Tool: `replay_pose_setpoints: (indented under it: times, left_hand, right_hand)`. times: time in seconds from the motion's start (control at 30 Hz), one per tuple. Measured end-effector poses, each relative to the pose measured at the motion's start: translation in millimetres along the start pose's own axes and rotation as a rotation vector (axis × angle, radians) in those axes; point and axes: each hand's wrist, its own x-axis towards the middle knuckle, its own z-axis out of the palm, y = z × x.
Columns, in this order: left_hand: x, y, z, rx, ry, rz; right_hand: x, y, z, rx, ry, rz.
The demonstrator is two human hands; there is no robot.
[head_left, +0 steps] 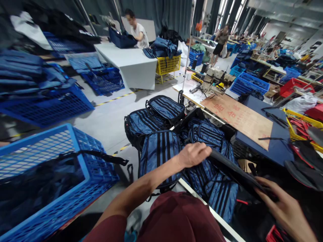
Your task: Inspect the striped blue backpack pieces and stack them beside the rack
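In front of my body, a long black padded fabric piece (233,166) slants down from left to right, seen nearly edge-on. My left hand (194,154) is closed round its upper left end. At the lower right end, my right hand (280,200) grips it between thumb and fingers. Several blue backpacks with black stripes (205,134) lie under and behind the piece, inside a white-edged frame. Close by my left forearm, another striped blue backpack (161,151) hangs over or rests against the frame's outer side; I cannot tell which. Two more backpacks (165,107) are behind it.
A blue plastic crate (83,158) holding dark fabric stands at my left. Ahead on the right is a sewing table with a brown board (239,116). Further back, a person (138,33) works at a white table (126,62). Red and black pieces (304,164) lie far right.
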Motion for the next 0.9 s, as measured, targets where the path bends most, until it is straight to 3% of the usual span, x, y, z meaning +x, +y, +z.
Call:
replay_pose_setpoints:
  times: [0.1, 0.2, 0.3, 0.4, 0.5, 0.6, 0.67, 0.77, 0.9]
  left_hand:
    - [16.8, 38.2, -6.9, -0.12, -0.064, 0.166]
    - [26.9, 34.9, -13.7, -0.256, -0.153, 0.025]
    - [24.5, -7.6, -21.2, -0.476, -0.298, -0.224]
    - [5.1, -46.8, -25.7, -0.967, -0.634, -0.379]
    - [-26.3, -49.2, -28.1, -1.474, -0.853, -0.566]
    - [-50.9, -27.6, -35.5, -1.742, -0.807, -0.752]
    - [-55.5, -17.2, -44.2, -1.724, -0.711, -0.847]
    - [-45.9, -23.1, -58.9, -1.417, -0.493, -0.964]
    - [-24.1, -62.9, -75.8, -0.662, -0.204, -0.969]
  right_hand:
    - [8.0, -34.1, 51.0, 0.032, -0.007, -0.019]
    - [7.2, -43.9, 76.0, 0.045, 0.103, 0.066]
    - [3.9, -37.6, 62.4, 0.119, 0.152, 0.191]
    - [8.3, -33.2, 36.9, 0.166, 0.164, 0.335]
    - [22.1, -35.6, 24.3, 0.19, 0.199, 0.426]
    - [38.2, -38.8, 24.8, 0.22, 0.209, 0.48]
    - [47.4, -40.4, 28.0, 0.242, 0.2, 0.498]
    - [60.8, -47.9, 35.1, 0.249, 0.168, 0.478]
    - [88.7, -80.4, 52.3, 0.165, 0.125, 0.346]
